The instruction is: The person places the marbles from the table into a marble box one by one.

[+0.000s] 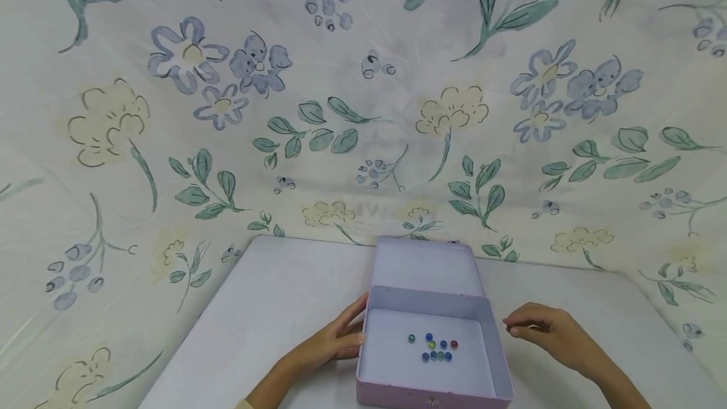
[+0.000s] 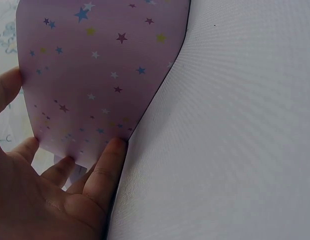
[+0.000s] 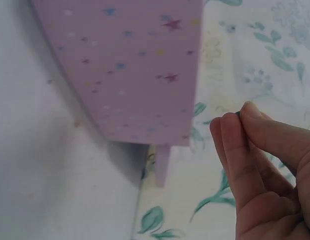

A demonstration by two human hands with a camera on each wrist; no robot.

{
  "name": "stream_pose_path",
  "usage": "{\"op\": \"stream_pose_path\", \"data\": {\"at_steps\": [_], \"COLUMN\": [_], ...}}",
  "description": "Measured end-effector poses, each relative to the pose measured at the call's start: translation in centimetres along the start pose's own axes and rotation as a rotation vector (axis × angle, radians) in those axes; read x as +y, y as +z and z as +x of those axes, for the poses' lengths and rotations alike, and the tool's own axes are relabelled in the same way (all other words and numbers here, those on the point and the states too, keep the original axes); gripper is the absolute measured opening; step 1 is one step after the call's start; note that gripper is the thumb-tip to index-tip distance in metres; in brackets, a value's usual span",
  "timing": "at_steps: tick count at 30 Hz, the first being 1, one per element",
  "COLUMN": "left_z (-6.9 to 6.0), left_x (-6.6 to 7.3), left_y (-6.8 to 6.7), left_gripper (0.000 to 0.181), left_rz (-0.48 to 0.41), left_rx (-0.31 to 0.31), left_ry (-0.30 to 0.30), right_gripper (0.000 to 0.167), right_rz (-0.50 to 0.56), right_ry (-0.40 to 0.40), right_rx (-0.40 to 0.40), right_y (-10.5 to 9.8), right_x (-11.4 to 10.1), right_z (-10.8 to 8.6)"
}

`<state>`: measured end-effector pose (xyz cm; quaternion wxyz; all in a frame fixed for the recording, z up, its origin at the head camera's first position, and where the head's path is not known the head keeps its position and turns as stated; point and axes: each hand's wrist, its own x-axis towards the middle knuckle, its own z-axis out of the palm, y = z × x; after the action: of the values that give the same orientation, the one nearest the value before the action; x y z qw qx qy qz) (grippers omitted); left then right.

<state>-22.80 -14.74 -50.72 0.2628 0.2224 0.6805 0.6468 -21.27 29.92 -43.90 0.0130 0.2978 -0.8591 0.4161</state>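
Note:
A lilac box [image 1: 434, 393] with its lid [image 1: 426, 264] swung back stands on the white table. Several glass marbles [image 1: 443, 344], blue, green, yellow-green and red, lie loose on its pale floor. My left hand [image 1: 335, 339] rests against the box's left outer wall; in the left wrist view its fingertips [image 2: 115, 145] touch the star-printed side. Just right of the box, above the table, my right hand [image 1: 548, 333] pinches a small dark marble [image 3: 238, 113] between thumb and fingertips. Most of that marble is hidden by the fingers.
The white table [image 1: 272, 295] extends to both sides of the box. Behind and around it hangs a pale floral cloth [image 1: 363, 144], with the lid's far edge close to it.

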Motion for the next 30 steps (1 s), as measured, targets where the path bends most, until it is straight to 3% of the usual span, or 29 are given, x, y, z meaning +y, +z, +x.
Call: {"op": "stream_pose_path", "data": {"at_steps": [9,30], "left_z": [-0.1,-0.2], "left_x": [0.1,0.2], "left_y": [0.1,0.3], "left_gripper": [0.07,0.07], "left_rz": [0.003,-0.001], "left_rx": [-0.005,0.006], "left_ry": [0.001,-0.006], "right_gripper": [0.017,0.016], "right_rz": [-0.045,-0.044], "right_ry": [-0.096,-0.151], "right_rx": [-0.059,-0.187], "right_y": [-0.3,2.4], "right_x": [-2.3,-3.5], "right_z": [3.4,8.4]}}
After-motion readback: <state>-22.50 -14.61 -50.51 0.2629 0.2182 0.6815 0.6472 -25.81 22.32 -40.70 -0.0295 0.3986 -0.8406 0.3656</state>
